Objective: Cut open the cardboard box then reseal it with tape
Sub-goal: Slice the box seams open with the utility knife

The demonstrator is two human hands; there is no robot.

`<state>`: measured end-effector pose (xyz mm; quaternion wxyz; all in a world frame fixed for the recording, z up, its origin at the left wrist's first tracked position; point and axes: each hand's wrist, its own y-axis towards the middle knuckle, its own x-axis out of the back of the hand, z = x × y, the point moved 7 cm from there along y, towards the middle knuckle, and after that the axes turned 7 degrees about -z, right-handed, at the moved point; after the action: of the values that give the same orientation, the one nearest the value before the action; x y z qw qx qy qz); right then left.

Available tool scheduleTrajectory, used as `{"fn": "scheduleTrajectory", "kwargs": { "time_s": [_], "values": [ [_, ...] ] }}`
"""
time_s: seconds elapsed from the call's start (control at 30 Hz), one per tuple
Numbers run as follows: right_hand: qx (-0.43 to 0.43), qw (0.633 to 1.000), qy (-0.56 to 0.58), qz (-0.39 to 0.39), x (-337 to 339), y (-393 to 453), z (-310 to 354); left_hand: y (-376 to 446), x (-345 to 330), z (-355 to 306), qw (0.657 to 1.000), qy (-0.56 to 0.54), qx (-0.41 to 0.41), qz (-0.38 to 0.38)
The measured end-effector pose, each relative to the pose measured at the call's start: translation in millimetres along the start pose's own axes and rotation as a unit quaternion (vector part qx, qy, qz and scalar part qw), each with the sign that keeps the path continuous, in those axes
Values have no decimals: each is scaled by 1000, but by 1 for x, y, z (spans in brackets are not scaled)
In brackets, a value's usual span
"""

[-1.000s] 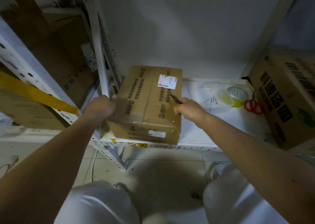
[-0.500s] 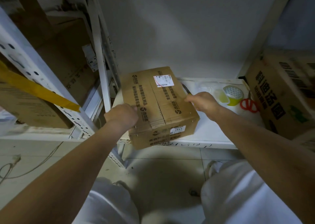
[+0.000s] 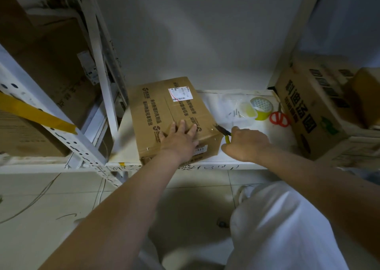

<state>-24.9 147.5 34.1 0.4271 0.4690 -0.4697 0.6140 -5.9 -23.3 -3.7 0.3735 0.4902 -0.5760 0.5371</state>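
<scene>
A brown cardboard box (image 3: pixel 162 109) with black print and a white shipping label lies on the low white shelf (image 3: pixel 246 160), turned at an angle. My left hand (image 3: pixel 178 138) presses flat on the near part of its top, fingers spread. My right hand (image 3: pixel 244 144) grips a yellow-handled tool (image 3: pixel 225 134) whose dark tip touches the box's near right top corner. A roll of tape (image 3: pixel 262 107) with a yellow-green core sits at the shelf's back right, red-handled scissors (image 3: pixel 279 118) beside it.
A large printed cardboard box (image 3: pixel 312 113) stands at the shelf's right end. White perforated rack posts (image 3: pixel 51 130) and stored cartons fill the left. Small nails (image 3: pixel 235 113) lie on clear plastic near the tape. My white-trousered knees are over the tiled floor (image 3: pixel 61 197) below.
The box has been turned clockwise and set down. My left hand moved from its left side onto the top. My right hand came off the right edge and brought the tool tip to the corner.
</scene>
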Motion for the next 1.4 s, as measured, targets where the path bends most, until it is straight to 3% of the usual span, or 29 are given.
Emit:
{"fn": "scheduleTrajectory", "kwargs": {
  "time_s": [0.13, 0.77, 1.2, 1.4],
  "values": [
    [1, 998, -65, 22, -7, -6, 5, 0, -3, -2, 1000, 7, -4, -3],
    [11, 996, -81, 37, 5, -8, 37, 4, -12, -1, 1000, 19, 21, -13],
    [-64, 985, 160, 12, -31, -14, 13, 6, -16, 0, 999, 29, 19, -18],
    [-58, 981, 181, 37, -36, -11, 7, 6, -15, 0, 999, 27, 19, -16]
  ]
}}
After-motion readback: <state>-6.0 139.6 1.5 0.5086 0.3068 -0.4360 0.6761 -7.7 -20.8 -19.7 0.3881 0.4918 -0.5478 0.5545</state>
